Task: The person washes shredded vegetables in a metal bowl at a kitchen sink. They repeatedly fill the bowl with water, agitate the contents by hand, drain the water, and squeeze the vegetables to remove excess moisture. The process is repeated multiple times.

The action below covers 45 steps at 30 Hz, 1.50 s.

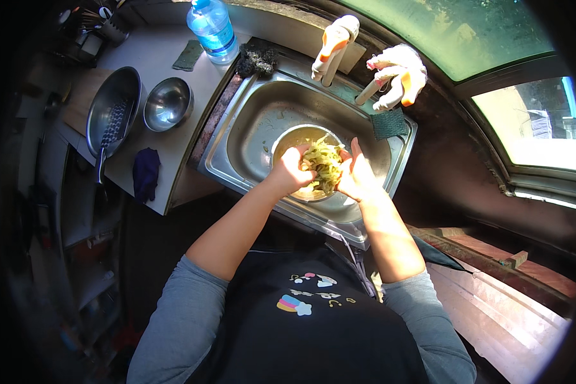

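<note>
Between my two hands is a clump of shredded yellow-green vegetable (324,165), held just over a round metal bowl (282,139). My left hand (294,170) grips the clump from the left, fingers curled into it. On the other side, my right hand (357,173) cups it with the index finger pointing up and away. The bowl stands in a stainless steel sink (254,113), and its contents are mostly hidden under the shreds and hands. A few small green bits lie on the sink floor.
Two wrapped taps (333,45) (396,74) rise behind the sink. A green scouring pad (389,125) lies on its right rim, a black mesh scrubber (257,61) at its back left corner. Leftward stand a water bottle (214,36), a steel bowl (168,104) and a wok (114,103).
</note>
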Motion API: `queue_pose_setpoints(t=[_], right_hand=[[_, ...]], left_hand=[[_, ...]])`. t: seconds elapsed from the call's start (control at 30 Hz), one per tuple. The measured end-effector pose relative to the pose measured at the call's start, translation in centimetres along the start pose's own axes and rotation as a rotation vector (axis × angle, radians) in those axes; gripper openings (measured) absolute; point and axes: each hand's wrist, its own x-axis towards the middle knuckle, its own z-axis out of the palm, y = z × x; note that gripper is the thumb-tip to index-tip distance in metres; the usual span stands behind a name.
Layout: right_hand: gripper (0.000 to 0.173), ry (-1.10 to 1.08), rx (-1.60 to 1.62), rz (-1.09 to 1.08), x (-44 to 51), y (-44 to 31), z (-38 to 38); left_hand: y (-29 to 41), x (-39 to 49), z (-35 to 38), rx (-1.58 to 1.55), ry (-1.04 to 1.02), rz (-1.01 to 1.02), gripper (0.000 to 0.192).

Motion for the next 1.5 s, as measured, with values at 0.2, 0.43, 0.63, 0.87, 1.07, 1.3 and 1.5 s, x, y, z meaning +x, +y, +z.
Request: queue_pose_setpoints(t=[0.2,0.43,0.63,0.87,1.07,1.3,1.5], right_hand=[[0.073,0.001,0.067,-0.05,-3.5,0.2,5.7],[0.057,-0.155,0.285,-0.107,-6.5,0.5,7.3],[0.025,-0.387,0.341,-0.08,-4.5,-0.8,6.6],[0.019,-0.386,0.43,-0.139,-5.8,-1.2,9.3],[0.018,-0.168,0.464,-0.204,-5.9,-0.7,9.9],[0.019,-0.045,0.502,-0.181,-4.5,0.5,9.4],[0.025,-0.072,0.542,-0.174,-3.4,1.6,6.5]], left_hand=[[8.9,-3.0,2.2,0.399,0.371,0.54,0.044],[11.7,-4.2,4.3,0.335,0.368,0.79,0.024],[14.2,-2.2,2.5,0.676,0.404,0.993,0.031],[16.6,-1.6,2.1,0.822,0.49,1.133,0.026],[17.1,-1.3,2.1,0.848,0.404,1.047,0.026],[15.5,-1.3,1.9,0.844,0.376,1.001,0.029],[13.8,-1.8,1.7,0.807,0.13,0.941,0.037]])
